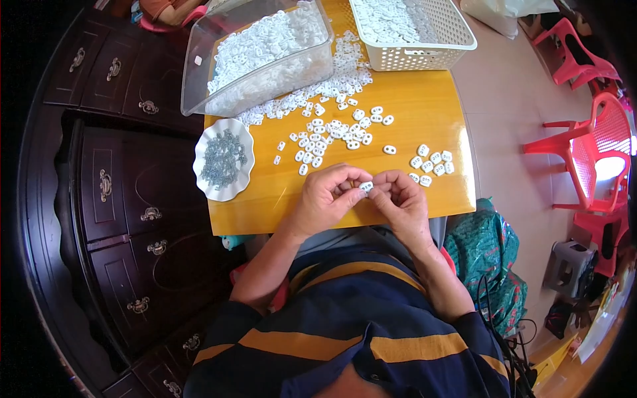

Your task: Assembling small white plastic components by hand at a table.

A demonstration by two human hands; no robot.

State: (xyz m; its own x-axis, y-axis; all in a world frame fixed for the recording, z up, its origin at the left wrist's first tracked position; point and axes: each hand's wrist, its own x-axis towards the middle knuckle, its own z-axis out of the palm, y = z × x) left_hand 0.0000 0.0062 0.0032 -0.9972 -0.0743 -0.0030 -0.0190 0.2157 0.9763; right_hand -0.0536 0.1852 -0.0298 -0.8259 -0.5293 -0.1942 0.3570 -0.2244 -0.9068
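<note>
My left hand (325, 198) and my right hand (406, 204) meet above the near edge of the yellow table. Between their fingertips they pinch a small white plastic piece (365, 187) with dark spots or holes on its face. Just beyond lies a loose scatter of small white two-holed pieces (317, 138). Right of my right hand, a group of white pieces with dark markings (428, 163) lies flat. A white wavy-rimmed dish (246, 136) on the left holds many tiny, greyish, see-through bits (223, 159), too small to name.
A clear plastic bin (192, 89) and a white perforated basket (418, 56), both full of white pieces, stand at the back. Dark wooden drawers (152, 186) flank the left. Red chairs (590, 156) and a green bag (484, 245) are on the right. Another person's arm (174, 12) shows top left.
</note>
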